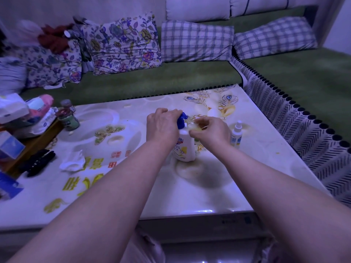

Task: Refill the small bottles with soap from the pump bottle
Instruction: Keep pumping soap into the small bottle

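Head view, surface: I look down on a glossy pale table (218, 190) printed with yellow flowers and gold characters. Brownish stains ring its middle.
Room: a green sofa (152, 82) wraps the far and right sides. Flowered cushions (121, 44) and checked cushions (195, 41) lean on its back. The light is dim and bluish.
Left clutter: two small jars (68, 118), a crumpled tissue (73, 161) and a black object (37, 162) lie on the table. Soft packs (38, 109) are piled at its left edge.
Pump bottle (185, 147): white with a yellow label, upright near the table's middle, blue pump head on top.
Left hand (161, 126): on the pump head, fingers bent down over it. The blue spout pokes out to the right from under them.
Right hand (210, 130): thumb and fingers pinch a small bottle (195, 127), clear and pale.
Bottle to grip: I read the small bottle as raised off the table, just beside the spout and over the pump bottle's shoulder.
Spray bottle (236, 134): small, white, upright on the table just right of the right hand, apart from it.
Hard to make out: the right fingers cover most of the small bottle. I cannot tell whether the spout touches its mouth. I cannot name the black object. The left-edge piles are cut off by the frame.
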Tool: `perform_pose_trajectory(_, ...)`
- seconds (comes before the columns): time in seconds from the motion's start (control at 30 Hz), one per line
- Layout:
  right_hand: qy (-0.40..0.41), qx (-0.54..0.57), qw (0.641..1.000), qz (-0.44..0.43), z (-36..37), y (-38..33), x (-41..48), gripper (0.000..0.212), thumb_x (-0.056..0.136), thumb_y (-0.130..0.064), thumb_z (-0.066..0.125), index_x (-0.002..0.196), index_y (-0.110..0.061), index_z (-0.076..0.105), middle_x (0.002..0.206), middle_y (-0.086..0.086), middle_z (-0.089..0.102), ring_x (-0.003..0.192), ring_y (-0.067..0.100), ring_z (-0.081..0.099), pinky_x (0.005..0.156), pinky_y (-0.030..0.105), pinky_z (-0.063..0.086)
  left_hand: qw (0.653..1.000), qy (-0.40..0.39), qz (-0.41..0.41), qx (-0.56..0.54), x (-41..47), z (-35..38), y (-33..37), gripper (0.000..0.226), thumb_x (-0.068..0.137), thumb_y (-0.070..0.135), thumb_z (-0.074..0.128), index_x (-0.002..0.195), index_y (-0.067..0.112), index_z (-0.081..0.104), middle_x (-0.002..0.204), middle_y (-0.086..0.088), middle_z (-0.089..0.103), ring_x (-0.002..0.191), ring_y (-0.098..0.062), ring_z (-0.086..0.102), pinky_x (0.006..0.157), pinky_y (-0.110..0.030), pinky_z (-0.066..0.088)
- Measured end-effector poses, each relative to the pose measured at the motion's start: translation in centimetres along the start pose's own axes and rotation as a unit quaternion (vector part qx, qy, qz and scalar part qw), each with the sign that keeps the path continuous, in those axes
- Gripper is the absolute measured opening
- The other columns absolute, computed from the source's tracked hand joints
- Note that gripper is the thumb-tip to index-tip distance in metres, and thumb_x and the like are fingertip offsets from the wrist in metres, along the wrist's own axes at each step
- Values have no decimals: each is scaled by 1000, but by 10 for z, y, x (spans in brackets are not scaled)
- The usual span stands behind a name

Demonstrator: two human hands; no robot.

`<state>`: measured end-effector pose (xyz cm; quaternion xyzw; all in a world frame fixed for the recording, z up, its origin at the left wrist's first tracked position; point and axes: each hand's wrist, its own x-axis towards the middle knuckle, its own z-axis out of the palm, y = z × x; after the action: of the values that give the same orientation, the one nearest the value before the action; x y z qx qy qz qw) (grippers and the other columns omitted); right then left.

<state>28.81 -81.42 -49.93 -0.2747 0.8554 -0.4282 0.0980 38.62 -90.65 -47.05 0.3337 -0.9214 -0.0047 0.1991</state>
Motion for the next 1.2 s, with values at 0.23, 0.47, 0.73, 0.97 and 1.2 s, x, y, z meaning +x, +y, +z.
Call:
perform_pose_trajectory(0.23, -6, 1, 1000, 4, -1, 1, 0, 38, 69, -34, 73, 106, -33, 71, 110, -12, 71, 105, 11, 64, 96, 39, 48, 1000, -5, 0, -5, -1, -1, 2, 46, 85, 6, 52, 126, 26, 56, 126, 0, 59, 135, -21, 35, 101, -34, 29)
perform_pose_trajectory(0.47, -7, 17, 1000, 5, 2, 2, 0, 37, 68, -34, 72, 106, -33, 71, 109, -13, 71, 105, 11, 64, 97, 39, 48, 996, 13, -38, -85, -7, 2, 4, 54, 84, 0, 51, 132, 26, 52, 137, -1, 50, 139, -19, 28, 105, -35, 25)
perform_pose_trajectory(0.73, -7, 67, 998, 10, 4, 3, -2, 34, 67, -33, 73, 102, -33, 71, 103, -14, 72, 100, 8, 66, 98, 38, 49, 995, 3, -30, -94, -7, -2, 2, 56, 83, 1, 52, 133, 26, 49, 136, 4, 51, 137, -19, 31, 102, -35, 31)
perform_pose_trajectory(0.97, 0, 113, 994, 4, 3, 9, -6, 25, 71, -31, 73, 95, -33, 68, 90, -15, 70, 89, 8, 68, 89, 38, 55, 995, 17, -28, -98, -14, -6, 7, 49, 83, 2, 50, 128, 20, 49, 132, 4, 50, 126, -21, 38, 89, -35, 35)
perform_pose_trajectory(1.2, 12, 196, 980, -17, -8, 13, -11, 23, 75, -20, 74, 95, -28, 65, 88, -11, 70, 86, 9, 68, 85, 38, 57, 995, 16, -26, -90, -16, -5, 11, 52, 79, -4, 51, 123, 23, 50, 128, 7, 50, 124, -20, 39, 84, -32, 33)
